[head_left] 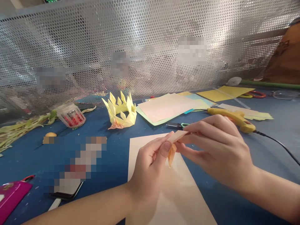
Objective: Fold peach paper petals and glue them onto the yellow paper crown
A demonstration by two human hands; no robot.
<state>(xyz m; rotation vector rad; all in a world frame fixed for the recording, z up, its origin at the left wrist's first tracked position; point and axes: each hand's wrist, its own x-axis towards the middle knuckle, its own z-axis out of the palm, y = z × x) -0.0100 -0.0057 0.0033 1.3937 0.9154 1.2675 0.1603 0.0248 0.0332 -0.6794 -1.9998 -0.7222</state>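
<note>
Between my two hands is a small folded piece of peach paper (177,135), with a pointed orange flap (172,154) hanging below. My left hand (153,156) pinches it between thumb and fingers. My right hand (215,147) grips its other end with the fingertips, partly hidden behind the paper. Under both hands lies a large pale sheet of paper (178,193). Farther back stands a yellow folded-paper crown (124,117) with an orange paper piece (116,124) at its front. Teal-handled scissors (182,125) lie just behind my right hand.
A yellow glue gun (225,113) with a black cord rests at right. Behind are stacked coloured sheets (166,106) and a yellow sheet (225,93). On the left are a clear jar (71,116) with red bits, a phone (67,190) and a magenta object (14,200). Perforated metal mesh (150,37) backs the blue table.
</note>
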